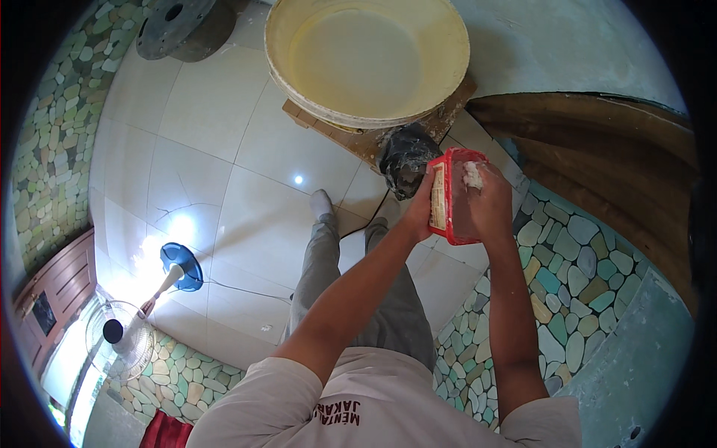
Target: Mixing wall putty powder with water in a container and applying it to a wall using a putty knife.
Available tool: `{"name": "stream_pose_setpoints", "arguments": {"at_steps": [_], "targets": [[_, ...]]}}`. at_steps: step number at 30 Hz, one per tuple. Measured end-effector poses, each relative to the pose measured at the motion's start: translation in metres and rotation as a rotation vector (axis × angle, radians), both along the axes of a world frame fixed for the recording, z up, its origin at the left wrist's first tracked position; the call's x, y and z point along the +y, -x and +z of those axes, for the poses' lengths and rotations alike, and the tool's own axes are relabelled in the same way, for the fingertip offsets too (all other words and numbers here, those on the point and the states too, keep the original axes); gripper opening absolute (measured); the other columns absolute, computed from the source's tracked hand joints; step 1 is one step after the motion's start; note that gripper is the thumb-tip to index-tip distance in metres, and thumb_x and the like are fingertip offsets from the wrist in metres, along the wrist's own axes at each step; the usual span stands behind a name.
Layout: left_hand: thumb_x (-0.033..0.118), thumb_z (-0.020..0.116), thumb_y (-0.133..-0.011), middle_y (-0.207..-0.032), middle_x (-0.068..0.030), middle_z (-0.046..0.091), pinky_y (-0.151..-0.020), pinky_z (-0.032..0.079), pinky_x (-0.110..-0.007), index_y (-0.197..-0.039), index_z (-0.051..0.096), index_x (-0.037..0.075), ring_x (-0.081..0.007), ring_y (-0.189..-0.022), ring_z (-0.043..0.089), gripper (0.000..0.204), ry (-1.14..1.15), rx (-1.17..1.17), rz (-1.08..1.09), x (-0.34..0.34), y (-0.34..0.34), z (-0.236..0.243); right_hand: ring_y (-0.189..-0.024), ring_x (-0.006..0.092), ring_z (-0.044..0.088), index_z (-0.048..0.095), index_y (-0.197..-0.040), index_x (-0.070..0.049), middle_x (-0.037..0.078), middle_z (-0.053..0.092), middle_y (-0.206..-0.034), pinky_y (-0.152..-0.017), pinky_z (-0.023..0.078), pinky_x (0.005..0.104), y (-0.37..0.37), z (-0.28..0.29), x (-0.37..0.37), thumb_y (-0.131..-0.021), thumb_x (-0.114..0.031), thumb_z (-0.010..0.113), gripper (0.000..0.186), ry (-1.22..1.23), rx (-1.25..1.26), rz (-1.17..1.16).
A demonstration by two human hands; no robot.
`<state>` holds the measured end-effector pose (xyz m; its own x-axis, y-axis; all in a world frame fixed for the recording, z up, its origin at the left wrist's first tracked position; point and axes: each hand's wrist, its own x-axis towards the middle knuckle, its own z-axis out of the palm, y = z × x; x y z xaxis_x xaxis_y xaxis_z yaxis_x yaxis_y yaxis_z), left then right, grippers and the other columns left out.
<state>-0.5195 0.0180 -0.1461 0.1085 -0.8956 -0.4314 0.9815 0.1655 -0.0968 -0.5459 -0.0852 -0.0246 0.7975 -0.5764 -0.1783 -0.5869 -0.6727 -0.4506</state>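
Presently, the tub [459, 213], red-rimmed and tilted so that its mouth shows, is held up in front of the person, right of the picture's centre and below the basin [358, 120]. The left hand [420, 207] is closed on the tub's left side, beside a pale label. The right hand [491, 203] lies over the right edge of the mouth, fingers bent at a white lump [473, 176]; whether they grip the lump or merely press on it cannot be told (the back of the hand hides the fingertips). The basin, wide and cream-coloured, rests on a brown board [345, 140] on the tiled floor [254, 201]. A crumpled black bag [405, 153] sits at the board's near edge, between basin and tub as seen from above, and the tub covers part of it from view. To the right, a curved brown panel [597, 145] borders the work area, with stonework [575, 276] below it. Well apart at left stands a fan [119, 340] on a blue base [191, 269], from which a thin cable [246, 286] runs over the floor towards the person's legs. A dark drum [202, 41] lies at upper left, near the basin; a door [71, 287] shows at far left.
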Motion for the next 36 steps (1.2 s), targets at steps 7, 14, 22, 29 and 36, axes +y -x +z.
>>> {"name": "stream_pose_setpoints", "arguments": {"at_steps": [7,14,22,29,36], "targets": [[0.064,0.040,-0.093,-0.121,-0.0072,0.063,-0.092,0.052,-0.036,-0.129,0.053,0.012,-0.0178,-0.104,0.064,0.065,-0.067,0.030,-0.003,0.001,0.004,0.009,-0.097,0.0374,0.063,0.063,-0.108,0.005,0.021,0.064,-0.106,-0.083,0.049,0.0393,0.007,0.008,0.001,-0.075,0.007,0.059,0.033,0.001,0.072,-0.014],[0.066,0.041,-0.092,-0.119,-0.0069,0.064,-0.091,0.052,-0.035,-0.129,0.054,0.012,-0.0174,-0.102,0.064,0.066,-0.057,-0.001,-0.017,0.001,0.005,0.010,-0.094,0.0363,0.064,0.063,-0.106,0.004,0.020,0.064,-0.103,-0.082,0.049,0.0388,0.007,0.014,0.002,-0.075,0.007,0.059,0.031,0.040,0.052,-0.020],[0.066,0.040,-0.092,-0.123,-0.0068,0.062,-0.094,0.051,-0.036,-0.133,0.051,0.012,-0.0180,-0.106,0.063,0.068,-0.023,0.019,-0.004,0.004,-0.002,0.010,-0.094,0.0362,0.063,0.063,-0.107,0.003,0.019,0.063,-0.101,-0.081,0.050,0.0394,-0.001,0.027,0.001,-0.076,0.007,0.059,0.032,-0.003,0.047,-0.026],[0.072,0.033,-0.090,-0.142,-0.0114,0.047,-0.107,0.040,-0.046,-0.143,0.039,0.014,-0.0279,-0.127,0.050,0.079,0.038,-0.049,-0.048,0.007,-0.011,0.006,-0.090,0.0361,0.063,0.062,-0.105,0.004,0.019,0.063,-0.101,-0.080,0.049,0.0393,-0.004,0.028,0.003,-0.072,0.008,0.058,0.033,-0.015,0.013,0.014],[0.075,0.033,-0.088,-0.142,-0.0115,0.048,-0.107,0.039,-0.046,-0.143,0.040,0.014,-0.0287,-0.127,0.049,0.083,0.041,-0.042,-0.041,0.010,-0.019,0.002,-0.098,0.0378,0.060,0.061,-0.108,0.004,0.020,0.061,-0.107,-0.085,0.049,0.0424,-0.008,0.025,0.007,-0.073,0.009,0.059,0.035,0.027,0.059,0.085]]}}
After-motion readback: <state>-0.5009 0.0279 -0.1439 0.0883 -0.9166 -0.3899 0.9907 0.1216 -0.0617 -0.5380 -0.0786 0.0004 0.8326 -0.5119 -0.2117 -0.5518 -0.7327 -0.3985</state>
